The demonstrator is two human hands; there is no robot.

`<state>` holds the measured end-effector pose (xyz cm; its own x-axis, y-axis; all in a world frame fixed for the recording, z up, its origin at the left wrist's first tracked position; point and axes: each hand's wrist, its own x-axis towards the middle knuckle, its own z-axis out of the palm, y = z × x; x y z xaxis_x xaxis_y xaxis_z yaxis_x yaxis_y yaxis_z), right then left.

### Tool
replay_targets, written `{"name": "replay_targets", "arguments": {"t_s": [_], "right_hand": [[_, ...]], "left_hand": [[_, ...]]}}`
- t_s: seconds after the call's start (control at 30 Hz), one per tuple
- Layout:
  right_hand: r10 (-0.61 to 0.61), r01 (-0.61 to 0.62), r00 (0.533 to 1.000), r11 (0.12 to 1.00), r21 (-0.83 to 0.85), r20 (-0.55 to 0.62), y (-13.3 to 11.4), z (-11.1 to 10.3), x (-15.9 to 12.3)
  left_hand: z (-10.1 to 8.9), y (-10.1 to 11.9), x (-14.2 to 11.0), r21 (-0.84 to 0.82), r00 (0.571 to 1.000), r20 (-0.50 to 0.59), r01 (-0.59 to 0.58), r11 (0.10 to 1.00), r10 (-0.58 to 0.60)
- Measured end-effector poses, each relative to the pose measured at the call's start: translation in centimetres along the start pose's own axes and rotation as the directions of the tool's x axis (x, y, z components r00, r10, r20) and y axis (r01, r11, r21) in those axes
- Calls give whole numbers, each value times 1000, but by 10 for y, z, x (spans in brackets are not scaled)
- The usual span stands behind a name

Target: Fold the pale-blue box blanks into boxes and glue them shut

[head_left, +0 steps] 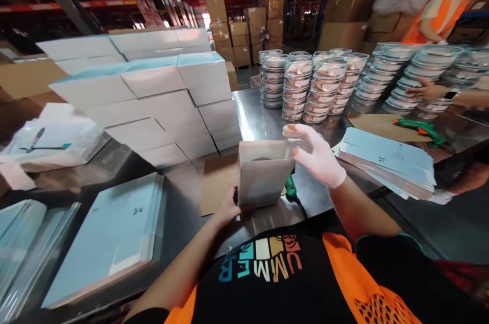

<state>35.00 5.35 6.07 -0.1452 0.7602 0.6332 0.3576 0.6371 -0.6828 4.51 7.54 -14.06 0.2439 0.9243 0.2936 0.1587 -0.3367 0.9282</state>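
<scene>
A white box [263, 181] stands in front of me, its top apparently open, with a dark round shape just visible inside. My bare left hand [231, 207] grips the box at its lower left side; part of the fingers is hidden behind it. At the upper right edge of the box is my right hand [319, 156], in a white glove, fingers spread and thumb close to the rim. Whether the thumb touches the box I cannot tell. Behind the box lies a green glue gun [291, 189], partly hidden, its black cord running toward me. A cardboard sheet [214, 181] lies under and left of the box.
Stacked white boxes [164, 105] rise at the left. Clear round containers [298, 84] stand in columns behind. Flat blue-white sheets [110, 237] lie left, more sheets [385, 156] right, near another green glue gun [424, 129]. Co-workers' hands [422, 89] are at the right.
</scene>
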Motion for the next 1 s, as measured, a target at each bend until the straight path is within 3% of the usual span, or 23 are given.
{"name": "replay_targets", "arguments": {"t_s": [0.1, 0.2, 0.3, 0.4, 0.5, 0.63, 0.73, 0.8, 0.87, 0.9, 0.93, 0.97, 1.0], "right_hand": [[99, -88, 993, 982, 168, -59, 28, 34, -41], [93, -95, 996, 985, 147, 16, 42, 68, -72], [100, -107, 994, 971, 212, 41, 40, 93, -72], [262, -238, 964, 931, 278, -51, 36, 108, -52], [339, -297, 920, 931, 213, -197, 38, 115, -38], [262, -236, 937, 963, 133, -232, 48, 104, -32], [319, -346, 931, 927, -146, -179, 60, 77, -30], [506, -481, 859, 751, -452, -75, 72, 60, -32], [730, -538, 683, 523, -661, 22, 86, 50, -37], [803, -560, 594, 452, -695, 44, 93, 47, -41], [837, -600, 545, 433, -673, 53, 100, 46, -44], [837, -650, 545, 458, -607, 48, 105, 45, -48], [818, -690, 575, 506, -518, 34, 108, 45, -51]], "left_hand": [[0, -5, -5, 82, 986, -103, -122, 989, 130], [-2, 9, -5, 110, 952, -229, -182, 977, 203], [-6, 35, 2, 149, 926, -215, -284, 947, 311], [-7, 53, 11, 158, 910, -212, -328, 931, 356], [-7, 53, 14, 106, 878, -316, -345, 933, 361], [-11, 40, 13, 179, 902, -143, -382, 907, 408], [-15, 38, 14, 198, 912, -113, -369, 908, 395], [-14, 40, 15, 182, 912, -183, -337, 924, 368], [-12, 46, 18, 152, 910, -254, -296, 943, 327], [-11, 49, 21, 131, 911, -282, -275, 952, 302], [-10, 53, 24, 105, 912, -306, -255, 961, 275], [-9, 58, 28, 75, 911, -330, -235, 969, 246], [-8, 62, 32, 40, 909, -357, -215, 976, 215]]}}
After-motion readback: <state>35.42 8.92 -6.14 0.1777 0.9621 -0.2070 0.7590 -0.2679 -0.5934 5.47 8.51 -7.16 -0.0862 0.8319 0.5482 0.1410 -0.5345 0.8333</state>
